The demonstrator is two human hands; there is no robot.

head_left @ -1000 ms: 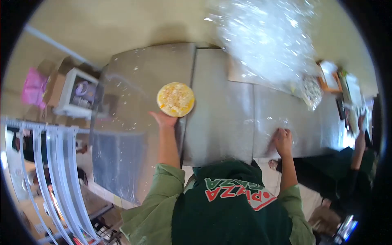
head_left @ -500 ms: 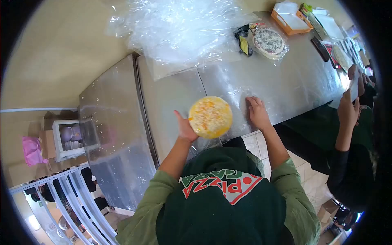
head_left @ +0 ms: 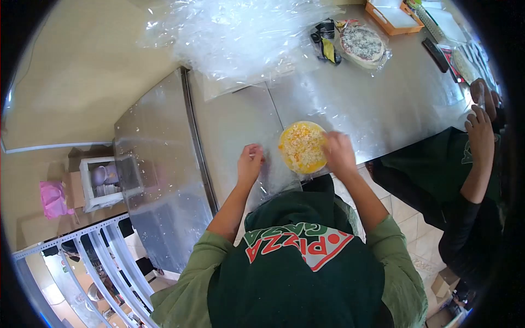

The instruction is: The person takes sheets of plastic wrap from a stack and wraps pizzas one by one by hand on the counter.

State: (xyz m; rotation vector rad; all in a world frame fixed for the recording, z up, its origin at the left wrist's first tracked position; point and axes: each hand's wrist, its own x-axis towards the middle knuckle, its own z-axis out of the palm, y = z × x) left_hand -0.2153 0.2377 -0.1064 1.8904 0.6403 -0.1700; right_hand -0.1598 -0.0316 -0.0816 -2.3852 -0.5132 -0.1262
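A small round pizza (head_left: 302, 147) with pale shredded topping and orange-yellow patches is in front of me, over clear plastic film (head_left: 273, 177) on the steel table. My right hand (head_left: 338, 153) is at the pizza's right edge, its fingers overlapping the rim. Motion smears those fingers, so their grip does not show clearly. To the left of the pizza, apart from it, my left hand (head_left: 250, 163) has its fingers curled together beside the film. Whether a fold of film is between them is too faint to make out.
A heap of clear plastic bags (head_left: 246, 38) covers the table's far side. A wrapped pizza (head_left: 362, 44), a black-and-yellow packet (head_left: 327, 46) and an orange basket (head_left: 394, 19) stand at the far right. A co-worker's hand (head_left: 480, 128) is at the right.
The pizza has passed from my left hand to the right and is now by my right hand. My left hand has come off it and curled. The view has shifted slightly.
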